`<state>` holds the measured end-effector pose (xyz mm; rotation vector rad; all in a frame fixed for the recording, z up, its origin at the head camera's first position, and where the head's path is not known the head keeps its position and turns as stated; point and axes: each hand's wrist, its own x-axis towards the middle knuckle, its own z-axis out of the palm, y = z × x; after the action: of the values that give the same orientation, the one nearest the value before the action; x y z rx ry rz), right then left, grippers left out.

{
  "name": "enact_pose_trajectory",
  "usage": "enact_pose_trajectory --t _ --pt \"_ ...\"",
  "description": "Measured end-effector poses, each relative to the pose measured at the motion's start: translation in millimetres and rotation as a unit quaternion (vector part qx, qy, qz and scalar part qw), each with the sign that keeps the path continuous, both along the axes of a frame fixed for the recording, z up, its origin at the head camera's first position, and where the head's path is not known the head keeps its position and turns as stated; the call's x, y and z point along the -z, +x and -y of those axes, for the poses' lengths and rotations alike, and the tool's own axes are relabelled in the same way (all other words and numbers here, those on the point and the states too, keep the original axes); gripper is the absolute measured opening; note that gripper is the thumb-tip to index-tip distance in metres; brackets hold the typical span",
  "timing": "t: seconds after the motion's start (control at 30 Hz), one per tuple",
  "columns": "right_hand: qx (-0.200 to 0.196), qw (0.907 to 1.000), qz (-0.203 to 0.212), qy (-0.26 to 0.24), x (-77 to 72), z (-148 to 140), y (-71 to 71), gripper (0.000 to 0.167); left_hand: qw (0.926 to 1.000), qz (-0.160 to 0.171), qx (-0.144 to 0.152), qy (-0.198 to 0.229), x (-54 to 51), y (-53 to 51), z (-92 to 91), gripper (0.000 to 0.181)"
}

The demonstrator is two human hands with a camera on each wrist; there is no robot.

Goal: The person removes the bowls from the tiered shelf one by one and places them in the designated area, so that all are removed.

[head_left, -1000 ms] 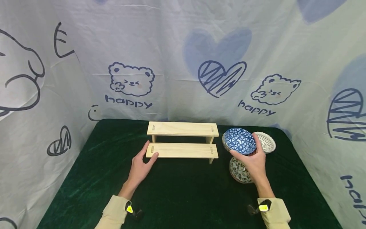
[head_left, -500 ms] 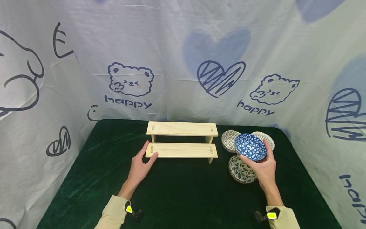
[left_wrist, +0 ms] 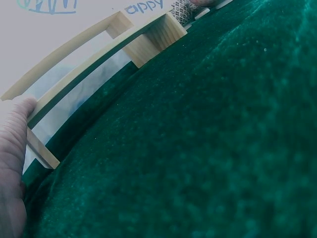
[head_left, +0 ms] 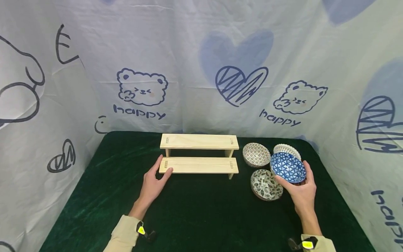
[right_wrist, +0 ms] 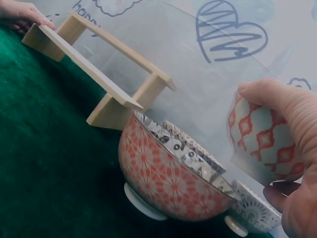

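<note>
My left hand (head_left: pixel 152 186) holds the left end of the lower board of a two-tier pale wooden rack (head_left: pixel 199 165), thumb at the front edge. Between thumb and fingers, my right hand (head_left: pixel 303 192) grips a bowl (head_left: pixel 288 168) with a blue-and-white triangle pattern inside; the right wrist view shows its outside in red and white (right_wrist: pixel 267 139). The bowl is tilted and held up, partly covering a white ribbed bowl (head_left: pixel 287 149) behind it. To its left are a lattice-patterned bowl (head_left: pixel 256 154) and, nearer, a leafy-patterned bowl (head_left: pixel 266 184), whose outer wall (right_wrist: pixel 163 173) is red floral.
A dark green velvet cloth (head_left: pixel 201 213) covers the table. Behind it hangs a pale curtain (head_left: pixel 189 70) with hearts and bear drawings, which also closes off both sides.
My right hand has moved the blue-and-white bowl right and toward me, from above the lattice-patterned bowl, which is now uncovered. My left hand stays on the rack.
</note>
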<state>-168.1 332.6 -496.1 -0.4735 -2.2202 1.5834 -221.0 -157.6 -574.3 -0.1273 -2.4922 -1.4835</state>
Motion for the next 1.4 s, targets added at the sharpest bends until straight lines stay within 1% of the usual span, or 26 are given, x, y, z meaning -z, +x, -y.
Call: enact_pose_trajectory --t 0.3,0.57,0.9,1.1,1.27,1.4 --pt "0.052 0.9985 0.000 -0.017 6.7 -14.6 8.9 0.112 1.0000 -0.004 0.000 -0.001 -0.6 0.5 -0.6 0.079" --pt "0.092 0.9956 0.018 -0.007 18.4 -24.2 19.3 0.113 1.0000 0.000 0.003 0.003 -0.5 2.3 -1.0 0.079" --pt "0.107 0.9936 0.035 0.008 34.2 -35.4 25.2 0.117 1.0000 0.003 0.001 0.000 0.1 1.0 -1.1 0.079" --pt "0.116 0.9919 0.050 0.014 45.1 -43.5 24.8 0.119 1.0000 -0.001 0.002 0.002 0.1 -0.4 -1.3 0.079" --pt "0.119 0.9917 0.046 0.014 53.9 -47.4 24.2 0.120 1.0000 -0.002 0.000 0.000 -0.5 -1.3 -0.8 0.078" --pt "0.118 0.9916 0.051 0.011 59.9 -48.4 23.7 0.120 1.0000 -0.003 -0.001 -0.001 -0.5 -1.4 0.2 0.078"
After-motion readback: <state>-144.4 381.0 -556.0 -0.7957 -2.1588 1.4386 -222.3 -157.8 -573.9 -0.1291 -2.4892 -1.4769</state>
